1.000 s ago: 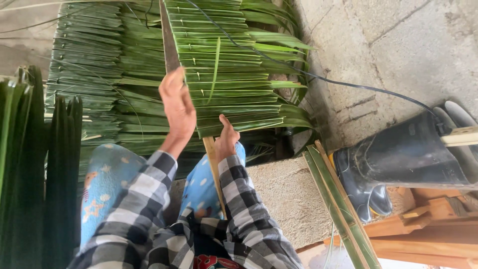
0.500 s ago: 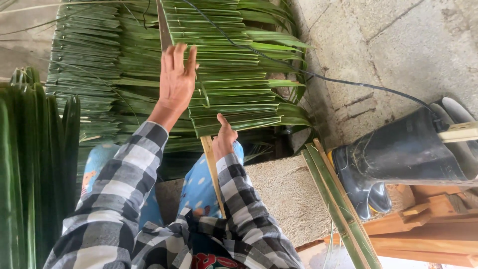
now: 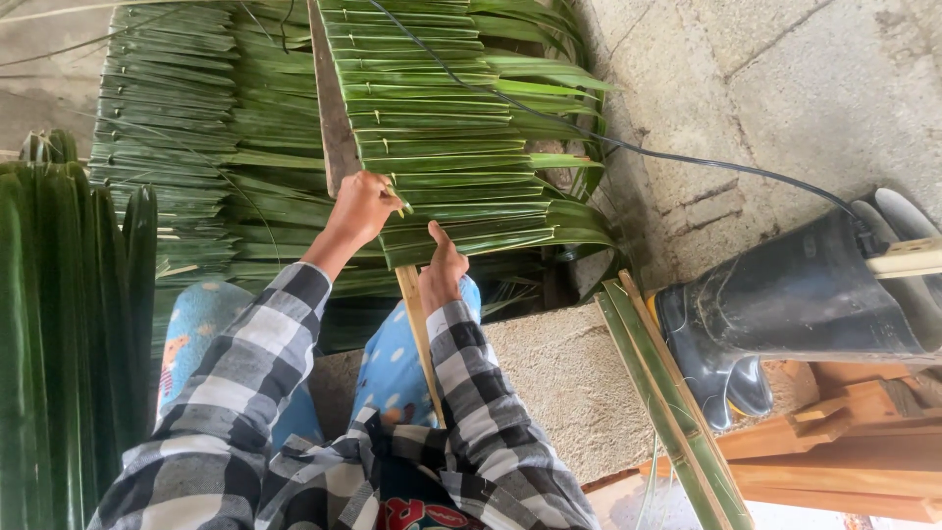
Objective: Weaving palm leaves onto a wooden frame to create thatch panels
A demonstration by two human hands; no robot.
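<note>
A panel of folded green palm leaves (image 3: 442, 128) lies in front of me, strung along a bamboo stick (image 3: 418, 334) that runs down between my knees. My left hand (image 3: 361, 208) is curled shut on the near leaf edge of the panel, beside a long wooden slat (image 3: 332, 108) lying on the leaves. My right hand (image 3: 442, 275) grips the stick just below the last leaf, with the thumb pointing up against the leaf edge. Both arms wear checked black-and-white sleeves.
More finished leaf panels (image 3: 167, 128) lie stacked at the left behind. A bundle of long dark leaves (image 3: 59, 294) stands at the far left. Black rubber boots (image 3: 795, 304), a black cable (image 3: 687, 162), green split stalks (image 3: 667, 402) and wooden pieces (image 3: 863, 432) are at the right.
My left hand was spread flat higher on the leaves; it has come down to the panel's near edge and closed there. The right hand stays on the stick.
</note>
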